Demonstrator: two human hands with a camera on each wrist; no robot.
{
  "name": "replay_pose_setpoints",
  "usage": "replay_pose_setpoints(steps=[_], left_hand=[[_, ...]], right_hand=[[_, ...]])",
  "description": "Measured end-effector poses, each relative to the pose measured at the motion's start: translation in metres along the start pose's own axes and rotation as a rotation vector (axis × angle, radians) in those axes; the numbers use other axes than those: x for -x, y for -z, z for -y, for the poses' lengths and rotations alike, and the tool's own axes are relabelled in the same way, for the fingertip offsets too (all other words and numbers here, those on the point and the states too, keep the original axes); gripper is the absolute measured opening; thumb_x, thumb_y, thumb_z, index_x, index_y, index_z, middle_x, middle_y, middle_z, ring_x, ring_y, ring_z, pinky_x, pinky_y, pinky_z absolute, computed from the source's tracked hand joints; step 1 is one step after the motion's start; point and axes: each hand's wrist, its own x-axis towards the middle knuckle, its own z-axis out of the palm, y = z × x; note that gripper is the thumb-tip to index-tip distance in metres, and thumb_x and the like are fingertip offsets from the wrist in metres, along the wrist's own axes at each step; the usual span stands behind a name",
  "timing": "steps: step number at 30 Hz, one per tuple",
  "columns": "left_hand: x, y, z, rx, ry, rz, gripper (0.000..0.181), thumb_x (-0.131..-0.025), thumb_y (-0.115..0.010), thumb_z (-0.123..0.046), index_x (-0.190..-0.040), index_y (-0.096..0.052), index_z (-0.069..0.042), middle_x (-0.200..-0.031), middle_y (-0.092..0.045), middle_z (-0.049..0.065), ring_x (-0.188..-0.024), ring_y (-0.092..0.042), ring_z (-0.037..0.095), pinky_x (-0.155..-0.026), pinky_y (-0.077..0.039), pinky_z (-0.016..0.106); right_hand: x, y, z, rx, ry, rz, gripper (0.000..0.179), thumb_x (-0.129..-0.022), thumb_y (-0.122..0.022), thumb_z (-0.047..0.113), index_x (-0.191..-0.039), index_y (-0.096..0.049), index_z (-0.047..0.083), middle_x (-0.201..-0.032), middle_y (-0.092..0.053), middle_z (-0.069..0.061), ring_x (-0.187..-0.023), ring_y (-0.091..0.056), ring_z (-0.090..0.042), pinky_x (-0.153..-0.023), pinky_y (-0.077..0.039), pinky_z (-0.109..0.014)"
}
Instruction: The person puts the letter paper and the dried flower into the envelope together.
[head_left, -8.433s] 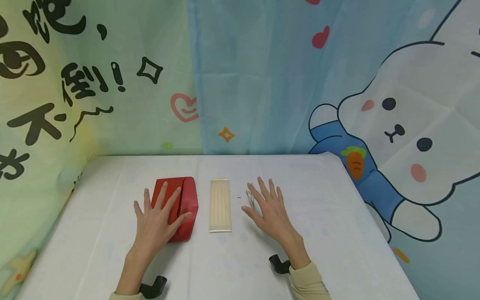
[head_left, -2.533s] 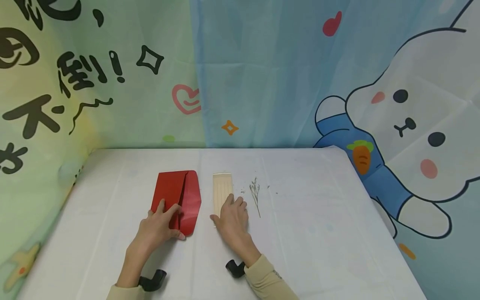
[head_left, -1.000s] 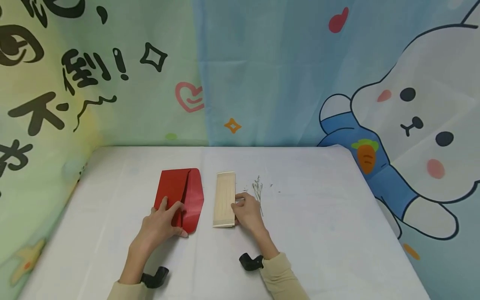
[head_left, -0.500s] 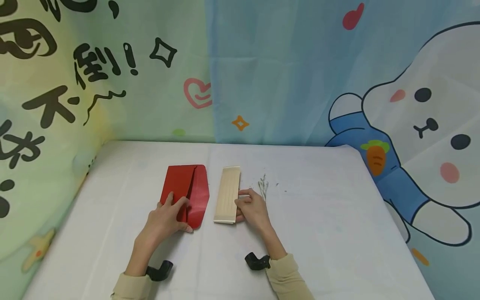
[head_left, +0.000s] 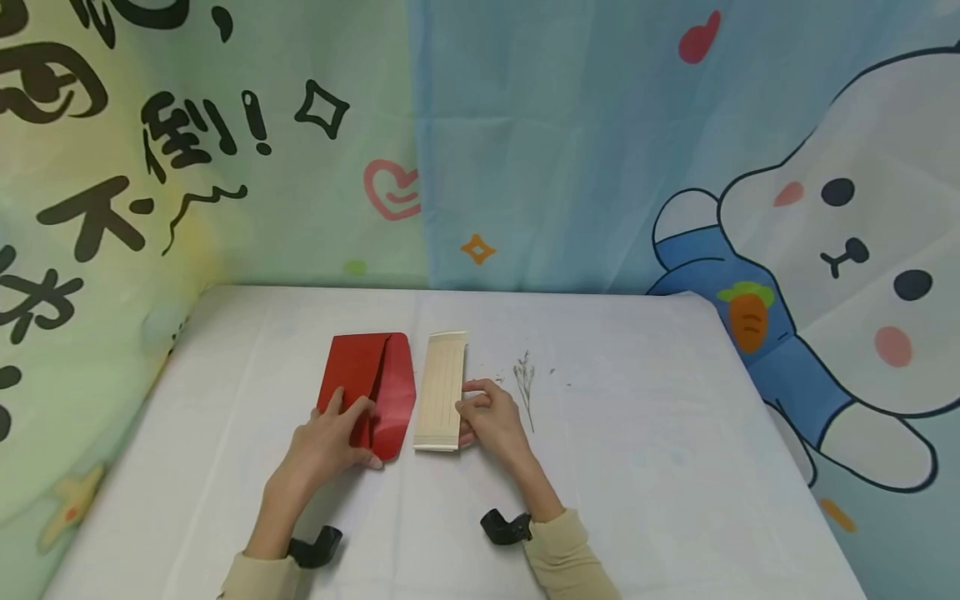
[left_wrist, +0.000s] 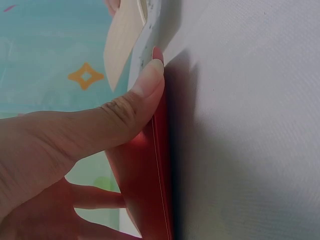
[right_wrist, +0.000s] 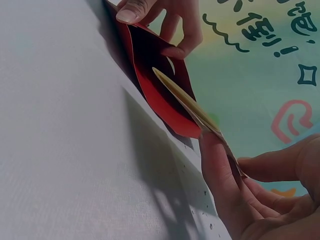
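Note:
A red envelope (head_left: 396, 387) lies on the white cloth, its flap toward the right. My left hand (head_left: 321, 450) holds its near part; in the left wrist view the thumb (left_wrist: 150, 80) presses on the envelope's edge. Seen from the right wrist, the envelope's mouth (right_wrist: 167, 107) gapes, with a left fingertip at its upper layer. My right hand (head_left: 497, 429) pinches the right edge of a folded cream paper (head_left: 439, 392) with vertical lines. This paper is tilted off the cloth, its far edge close before the envelope's mouth. Fingers hide part of both things.
A dried flower sprig (head_left: 524, 383) lies right of the right hand, with small dark crumbs (head_left: 552, 371) around it. Black wrist cameras (head_left: 318, 547) hang at both wrists. A printed curtain (head_left: 540, 150) stands behind the table's far edge.
My right hand has gone from over the sprig to the folded paper, pinched it, raised it and brought it left, nearer the envelope. The left hand's spread fingers have curled on the envelope.

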Motion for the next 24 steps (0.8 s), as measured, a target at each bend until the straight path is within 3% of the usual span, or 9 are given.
replay_pose_setpoints(steps=[8, 19, 24], left_hand=[[0.002, 0.000, 0.002, -0.007, -0.001, -0.003, 0.074, -0.069, -0.095, -0.037, -0.130, -0.057, -0.019, -0.152, -0.039, 0.036, -0.119, -0.050, 0.067, -0.083, -0.053, 0.068], [0.001, -0.002, -0.001, -0.004, 0.013, -0.007, 0.075, -0.069, -0.095, -0.036, -0.131, -0.057, -0.019, -0.152, -0.039, 0.036, -0.123, -0.047, 0.070, -0.087, -0.051, 0.071], [-0.001, -0.003, 0.000, -0.010, 0.010, -0.014, 0.075, -0.068, -0.096, -0.036, -0.131, -0.057, -0.019, -0.152, -0.039, 0.036, -0.122, -0.047, 0.070, -0.087, -0.051, 0.072]], right_hand=[[0.000, -0.008, 0.002, 0.012, 0.015, 0.034, 0.036, -0.098, -0.065, 0.008, -0.131, -0.058, -0.002, -0.095, -0.075, -0.017, -0.061, -0.072, -0.019, -0.058, -0.062, -0.039], [-0.002, -0.019, 0.005, 0.032, 0.037, 0.045, 0.035, -0.097, -0.066, 0.008, -0.130, -0.059, -0.002, -0.093, -0.075, -0.016, -0.057, -0.069, -0.016, -0.057, -0.061, -0.041], [-0.004, -0.022, 0.004, 0.060, 0.058, 0.044, 0.034, -0.096, -0.066, 0.008, -0.128, -0.061, -0.003, -0.092, -0.076, -0.016, -0.056, -0.069, -0.016, -0.058, -0.060, -0.035]])
